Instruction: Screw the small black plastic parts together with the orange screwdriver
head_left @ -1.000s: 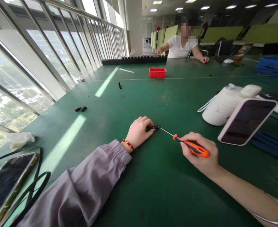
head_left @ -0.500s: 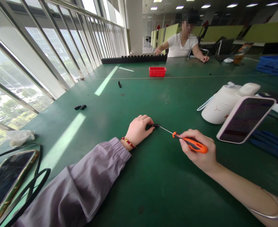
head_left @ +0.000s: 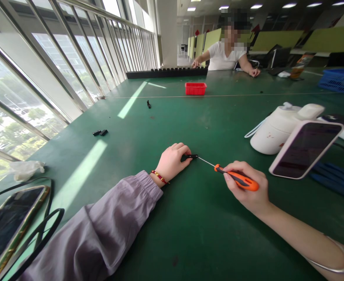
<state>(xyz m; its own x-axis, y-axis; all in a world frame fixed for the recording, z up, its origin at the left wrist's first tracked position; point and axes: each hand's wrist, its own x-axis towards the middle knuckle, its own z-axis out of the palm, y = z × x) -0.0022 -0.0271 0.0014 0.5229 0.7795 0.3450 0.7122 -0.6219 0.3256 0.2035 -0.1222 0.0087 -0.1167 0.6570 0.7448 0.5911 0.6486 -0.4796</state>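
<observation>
Clamps the fingers of the left hand on a small black piece near the middle of the desk, well in from the left edge; wraps the fingers of the right hand round the handle of a screwdriver, with the tip at the piece's uncovered end; cannot tell whether seated in it. Leaves a wide stretch of green surface between both hands and a red tray near the far edge; leaves room toward the left edge too, broken by two black blocks lying close together; meets less room on the right, with a white bottle and a propped phone beyond the right hand. Borders a metal railing along the left edge; carries a long black strip near the far left corner, topped with small knobs.

Shows a rounded orange-and-black handle against a thin, straight metal shaft; shows straight tray walls, crumpled translucent plastic by the left edge, and gathered lilac fabric on the left sleeve; looks narrow and dark in the piece, too small for finer detail.
</observation>
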